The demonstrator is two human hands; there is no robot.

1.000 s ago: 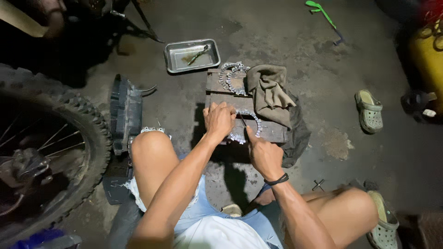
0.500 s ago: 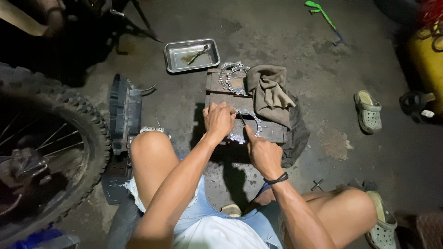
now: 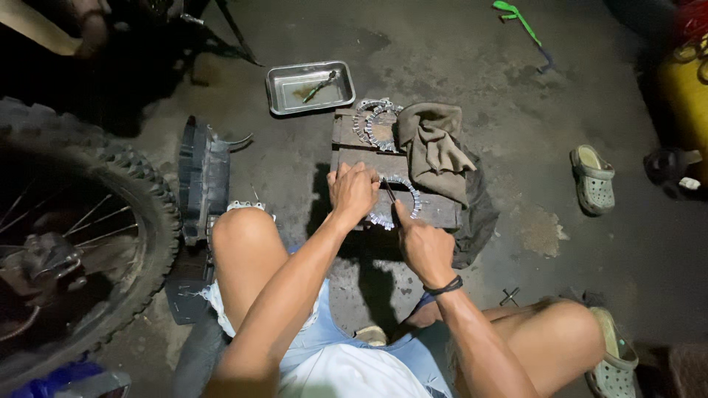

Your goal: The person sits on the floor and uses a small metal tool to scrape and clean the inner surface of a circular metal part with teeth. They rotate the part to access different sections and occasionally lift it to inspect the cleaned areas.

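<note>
the toothed ring lies flat on the wooden block, straight ahead of both hands. the left hand presses down on its left side, fingers curled over the edge. the right hand sits just nearer the body, pinching a thin tool that slants up across the ring. a rag crowds the right edge; more rings lie beyond, then a metal tray. a wheel stands well left.

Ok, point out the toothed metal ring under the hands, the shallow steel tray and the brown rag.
toothed metal ring (image 3: 410, 199), head view, right rim.
shallow steel tray (image 3: 284, 87), head view, bare floor.
brown rag (image 3: 436, 144), head view, middle fold.
</note>
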